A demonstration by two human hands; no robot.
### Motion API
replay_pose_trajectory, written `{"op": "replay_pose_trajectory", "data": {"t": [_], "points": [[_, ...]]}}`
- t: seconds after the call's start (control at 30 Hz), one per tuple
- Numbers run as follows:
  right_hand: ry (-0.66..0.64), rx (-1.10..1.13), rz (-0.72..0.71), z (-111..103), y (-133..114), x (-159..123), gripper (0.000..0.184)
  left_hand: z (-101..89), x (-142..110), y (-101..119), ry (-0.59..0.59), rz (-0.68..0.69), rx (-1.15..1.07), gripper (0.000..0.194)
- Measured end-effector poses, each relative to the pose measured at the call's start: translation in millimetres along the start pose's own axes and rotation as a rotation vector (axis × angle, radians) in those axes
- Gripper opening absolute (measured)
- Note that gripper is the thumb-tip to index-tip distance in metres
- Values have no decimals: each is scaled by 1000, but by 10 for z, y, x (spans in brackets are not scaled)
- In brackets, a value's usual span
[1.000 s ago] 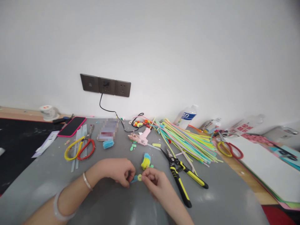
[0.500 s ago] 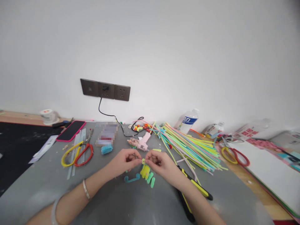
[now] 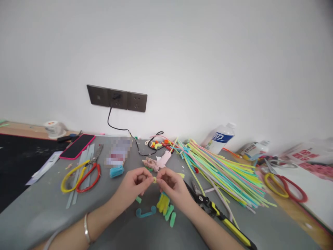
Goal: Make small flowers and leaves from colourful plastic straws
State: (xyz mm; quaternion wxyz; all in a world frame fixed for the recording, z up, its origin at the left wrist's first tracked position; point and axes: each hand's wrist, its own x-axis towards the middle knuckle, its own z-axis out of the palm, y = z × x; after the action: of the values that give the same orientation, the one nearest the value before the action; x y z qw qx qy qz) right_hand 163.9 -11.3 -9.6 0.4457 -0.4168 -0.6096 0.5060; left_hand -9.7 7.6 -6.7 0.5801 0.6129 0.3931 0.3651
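Both hands meet above the middle of the grey table. My left hand (image 3: pixel 137 184) pinches one side of a small yellow pipe cleaner piece (image 3: pixel 154 180), and my right hand (image 3: pixel 173 187) pinches its other side. Most of the piece is covered by the fingertips. Below the right hand lie folded yellow pipe cleaner pieces (image 3: pixel 163 203) and short green ones (image 3: pixel 170 216). A blue pipe cleaner with curled ends (image 3: pixel 146 212) rests on the table under the hands. Behind them is a pink glue gun (image 3: pixel 161 161), partly hidden by the fingers.
To the right lie a bundle of coloured pipe cleaners (image 3: pixel 223 170), yellow-black pliers (image 3: pixel 223 220) and a white bottle (image 3: pixel 221 139). Scissors with red and yellow handles (image 3: pixel 87 177), a pink-edged phone (image 3: pixel 78 146) and a blue bundle (image 3: pixel 116 171) are on the left. A black cord (image 3: pixel 118 128) runs to the wall socket.
The view has moved closer and tilted slightly. My hands stay together on the small yellow piece, which now shows less between the fingertips.
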Motion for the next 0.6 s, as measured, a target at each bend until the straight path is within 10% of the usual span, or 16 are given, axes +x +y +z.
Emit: {"op": "replay_pose_trajectory", "data": {"t": [0.6], "points": [[-32,-101,6,-63,3,-57,23,71,-19,41,-76,-51,-32,39]]}}
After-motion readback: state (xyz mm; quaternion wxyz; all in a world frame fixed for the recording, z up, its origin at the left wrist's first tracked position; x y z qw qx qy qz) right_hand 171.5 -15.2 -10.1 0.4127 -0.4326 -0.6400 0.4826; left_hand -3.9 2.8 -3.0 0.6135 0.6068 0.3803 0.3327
